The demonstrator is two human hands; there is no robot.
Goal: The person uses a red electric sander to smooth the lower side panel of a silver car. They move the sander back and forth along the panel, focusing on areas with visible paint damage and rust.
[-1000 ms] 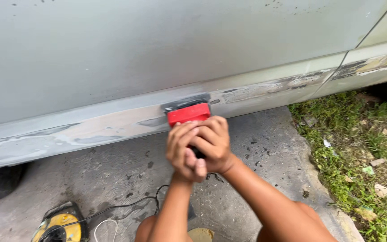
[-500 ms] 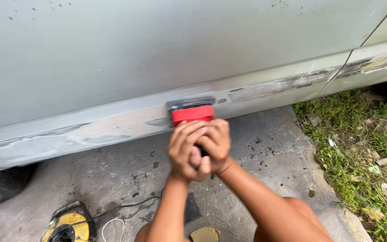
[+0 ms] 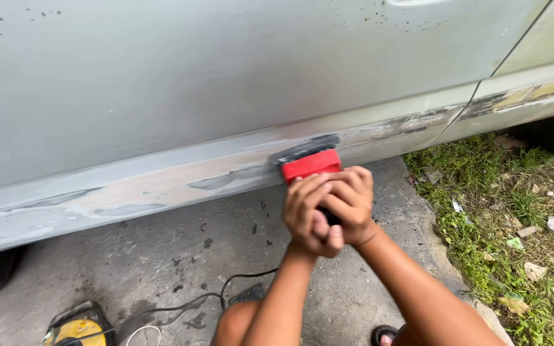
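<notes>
Hands wrap one tool: the left hand and right hand are both closed tight around the red sanding block, which sits flat against the sill of the car door, on its patched, scuffed strip. Judging from this, even pressure along the strip would keep the block from tipping. Below the block lies concrete ground; the black cable and yellow tool lie well below-left, grass to the right.
</notes>
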